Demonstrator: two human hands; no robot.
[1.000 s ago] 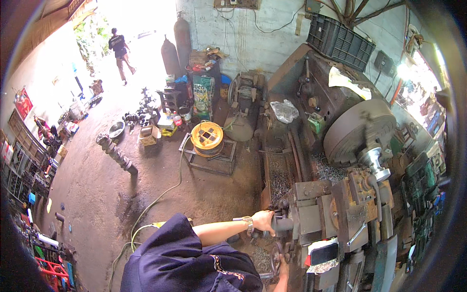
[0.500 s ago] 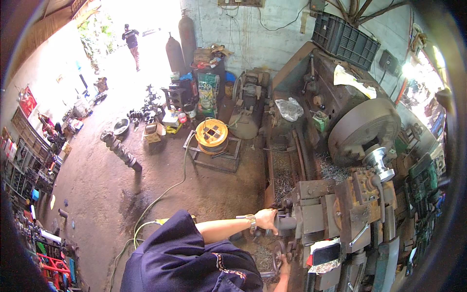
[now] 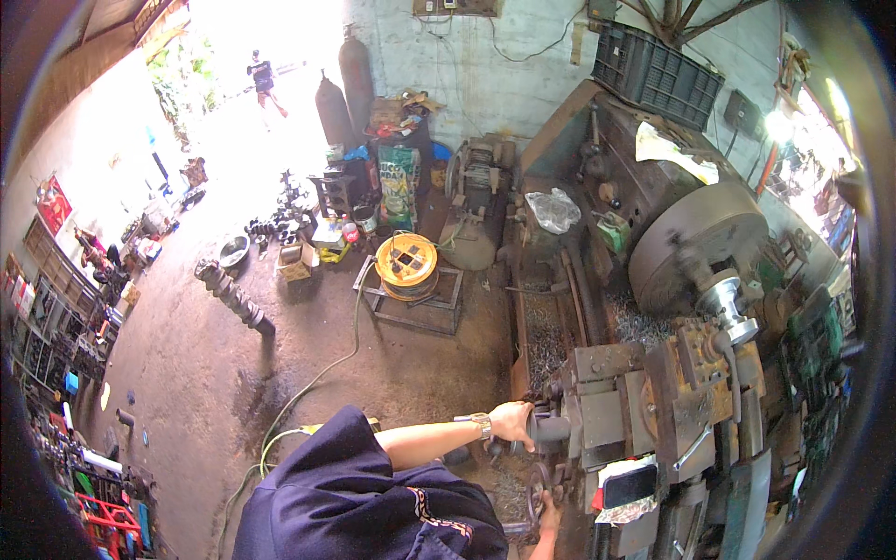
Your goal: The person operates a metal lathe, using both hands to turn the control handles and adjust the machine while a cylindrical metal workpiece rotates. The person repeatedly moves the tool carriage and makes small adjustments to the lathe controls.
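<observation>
A large metal lathe fills the right side. My left hand (image 3: 511, 422), wearing a wristwatch (image 3: 483, 426), is closed round the small handwheel (image 3: 532, 427) at the end of a cylindrical collar (image 3: 553, 428) on the lathe carriage. Below it, my right hand (image 3: 550, 511) has its fingers round the rim of a larger spoked handwheel (image 3: 537, 492). Farther right, a shiny stepped metal workpiece (image 3: 728, 313) sits in the big round chuck (image 3: 700, 247), whose face looks blurred. A tool post (image 3: 702, 359) stands close beside the workpiece.
A phone (image 3: 630, 487) lies on a cloth on the carriage, near a wrench (image 3: 692, 448). Metal chips (image 3: 639, 327) cover the bed. A yellow cable reel (image 3: 406, 266) stands on a frame; its cable crosses the floor. A camshaft-like shaft (image 3: 233, 296) stands left. Another person (image 3: 263, 79) is far off.
My right hand and the larger handwheel have shifted slightly right; my left hand keeps its grip. The chuck's face looks more smeared than before. The distant person's posture has changed.
</observation>
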